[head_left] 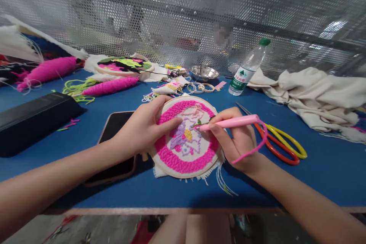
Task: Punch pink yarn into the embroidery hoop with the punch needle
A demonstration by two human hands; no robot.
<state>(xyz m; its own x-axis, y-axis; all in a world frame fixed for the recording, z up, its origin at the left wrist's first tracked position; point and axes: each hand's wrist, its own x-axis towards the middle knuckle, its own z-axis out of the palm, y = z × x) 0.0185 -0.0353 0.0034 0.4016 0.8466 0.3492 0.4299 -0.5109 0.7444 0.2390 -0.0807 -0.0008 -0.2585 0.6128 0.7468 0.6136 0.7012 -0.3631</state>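
Observation:
A round embroidery hoop lies on the blue table, its cloth filled with a thick pink yarn ring and a pastel figure in the middle. My left hand grips the hoop's left edge, thumb pressed on the pink ring. My right hand is closed around a pink punch needle, held like a pen with its tip on the cloth near the centre. A pink yarn loop hangs from the needle's rear end.
A dark phone lies under my left wrist. Red-and-yellow scissors sit to the right, with a water bottle, a metal bowl and a cream cloth behind. Pink yarn skeins, another hoop and a black box stand left.

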